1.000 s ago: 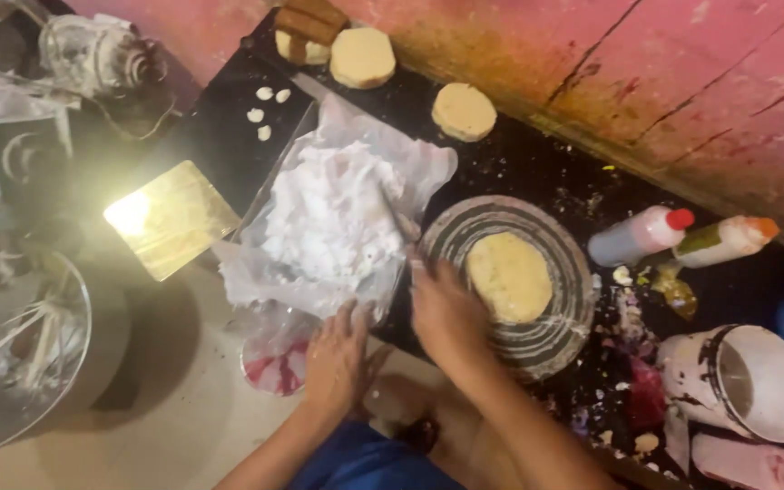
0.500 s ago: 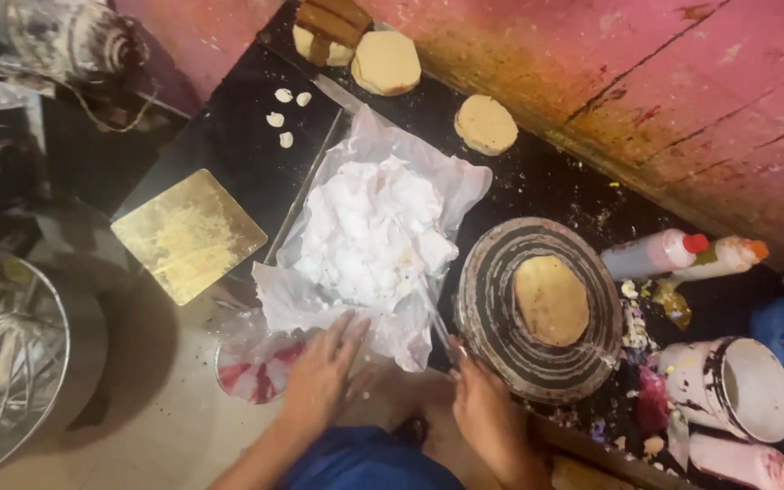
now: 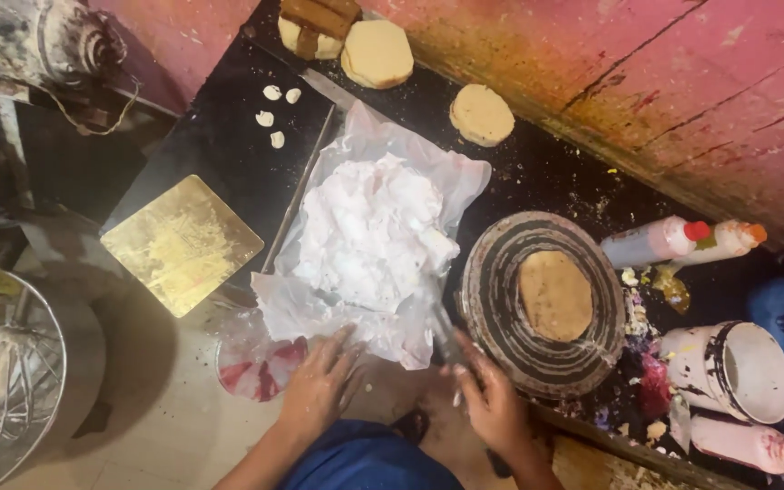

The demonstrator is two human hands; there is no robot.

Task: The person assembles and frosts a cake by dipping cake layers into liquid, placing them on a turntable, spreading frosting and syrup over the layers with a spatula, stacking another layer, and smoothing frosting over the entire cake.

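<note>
Hands work over a dark counter (image 3: 229, 136) under pink wall (image 3: 682, 82); left hand (image 3: 319, 386) flat, open; right hand (image 3: 492, 404) grips a spatula (image 3: 445, 338).

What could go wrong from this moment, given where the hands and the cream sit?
1. The plastic sheet holding the white cream overhangs the dark counter; the left hand pressing its edge might drag it off.
2. The right hand holds a spatula beside the turntable, so it may knock the cake round.
</note>
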